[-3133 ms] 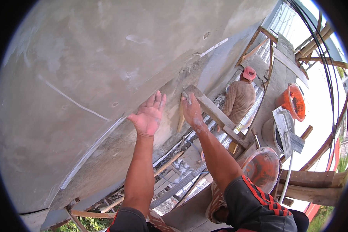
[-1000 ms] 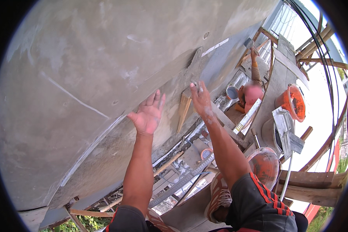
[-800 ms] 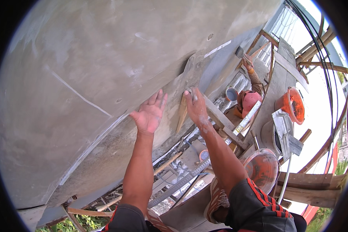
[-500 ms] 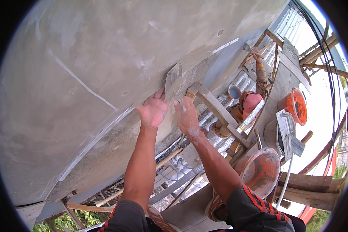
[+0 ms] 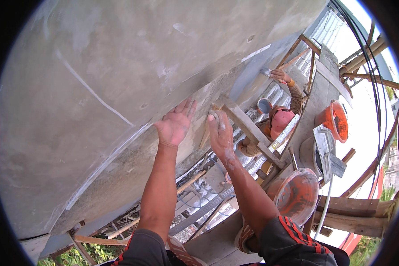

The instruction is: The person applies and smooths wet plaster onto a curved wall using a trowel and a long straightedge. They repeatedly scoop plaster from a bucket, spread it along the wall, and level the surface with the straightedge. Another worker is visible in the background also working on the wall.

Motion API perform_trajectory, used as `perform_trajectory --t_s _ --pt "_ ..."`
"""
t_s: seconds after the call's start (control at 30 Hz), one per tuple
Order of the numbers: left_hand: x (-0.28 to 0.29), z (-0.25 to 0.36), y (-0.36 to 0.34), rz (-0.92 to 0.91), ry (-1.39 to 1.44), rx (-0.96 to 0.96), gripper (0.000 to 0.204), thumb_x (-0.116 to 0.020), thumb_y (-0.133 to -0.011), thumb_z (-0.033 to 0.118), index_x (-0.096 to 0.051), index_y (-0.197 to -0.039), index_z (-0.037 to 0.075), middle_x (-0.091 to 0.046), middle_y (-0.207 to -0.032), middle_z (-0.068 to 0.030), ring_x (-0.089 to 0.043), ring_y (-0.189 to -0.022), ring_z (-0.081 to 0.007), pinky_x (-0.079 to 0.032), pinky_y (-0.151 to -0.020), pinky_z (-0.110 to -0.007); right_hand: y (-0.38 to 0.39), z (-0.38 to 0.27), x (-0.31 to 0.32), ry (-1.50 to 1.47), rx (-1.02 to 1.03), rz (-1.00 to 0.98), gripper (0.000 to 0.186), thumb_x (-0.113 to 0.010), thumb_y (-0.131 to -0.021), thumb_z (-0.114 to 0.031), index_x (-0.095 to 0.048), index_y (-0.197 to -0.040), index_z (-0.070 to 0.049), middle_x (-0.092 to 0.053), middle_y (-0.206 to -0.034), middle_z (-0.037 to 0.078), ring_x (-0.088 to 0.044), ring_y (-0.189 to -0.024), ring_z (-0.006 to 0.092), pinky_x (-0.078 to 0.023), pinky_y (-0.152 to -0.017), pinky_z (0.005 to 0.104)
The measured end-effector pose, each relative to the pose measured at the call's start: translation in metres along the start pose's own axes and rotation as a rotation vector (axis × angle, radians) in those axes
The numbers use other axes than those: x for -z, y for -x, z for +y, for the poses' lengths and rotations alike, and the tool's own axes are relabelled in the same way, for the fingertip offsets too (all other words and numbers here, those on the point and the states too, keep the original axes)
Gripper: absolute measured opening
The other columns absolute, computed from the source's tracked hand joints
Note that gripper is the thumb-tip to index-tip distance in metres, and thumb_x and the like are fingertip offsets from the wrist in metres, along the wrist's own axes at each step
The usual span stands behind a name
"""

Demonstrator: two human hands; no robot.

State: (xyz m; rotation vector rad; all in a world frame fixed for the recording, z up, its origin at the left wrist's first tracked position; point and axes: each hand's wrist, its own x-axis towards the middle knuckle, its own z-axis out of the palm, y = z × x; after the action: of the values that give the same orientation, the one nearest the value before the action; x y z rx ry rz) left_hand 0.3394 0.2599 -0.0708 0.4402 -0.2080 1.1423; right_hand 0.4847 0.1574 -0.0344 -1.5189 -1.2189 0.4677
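My left hand [image 5: 174, 127] is open, palm turned up and fingers spread, close to the lower edge of the grey plastered wall [image 5: 106, 84]. It holds nothing. To its right my right hand [image 5: 221, 135], smeared with pale plaster, is closed around a trowel [image 5: 214, 115]. Only a little of the trowel shows by the thumb; its flat blade is mostly hidden or edge-on. Beyond the right hand, a wooden beam [image 5: 246, 120] slants away from the wall.
A co-worker in a pink cap [image 5: 282, 120] works lower down, one hand raised to the wall with a tool. On the planks at right stand an orange bucket [image 5: 336, 119], a grey bucket [image 5: 309, 154] and a plaster-stained basin [image 5: 299, 195]. Black cables [image 5: 371, 66] hang at far right.
My right hand has drawn right, away from the wall, and the trowel's blade has turned out of clear view. The left hand's fingers have spread. The co-worker's raised hand has moved left and down.
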Motion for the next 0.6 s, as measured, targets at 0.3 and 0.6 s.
perform_trajectory --t_s 0.3,0.6 --pt "-0.002 0.006 0.000 -0.093 -0.098 0.035 0.104 -0.083 -0.062 0.073 -0.059 -0.146 0.017 -0.059 -0.152 -0.0044 -0.037 -0.151 -0.0213 -0.002 -0.132 -0.055 -0.010 -0.009 0.036 -0.831 -0.387 -0.099 0.028 -0.051 -0.111 -0.035 -0.057 -0.110 -0.007 -0.054 -0.082 0.004 -0.052 -0.063 0.0141 -0.043 -0.059 0.0293" --pt "0.000 0.000 -0.001 -0.071 -0.053 0.036 0.103 -0.085 -0.060 0.073 -0.063 -0.142 0.014 -0.059 -0.153 -0.0042 -0.035 -0.152 -0.0196 -0.001 -0.133 -0.054 -0.027 -0.031 0.075 -0.993 -0.518 -0.099 0.035 -0.054 -0.106 -0.047 -0.051 -0.103 -0.012 -0.051 -0.078 0.000 -0.047 -0.057 0.0124 -0.040 -0.053 0.0294"
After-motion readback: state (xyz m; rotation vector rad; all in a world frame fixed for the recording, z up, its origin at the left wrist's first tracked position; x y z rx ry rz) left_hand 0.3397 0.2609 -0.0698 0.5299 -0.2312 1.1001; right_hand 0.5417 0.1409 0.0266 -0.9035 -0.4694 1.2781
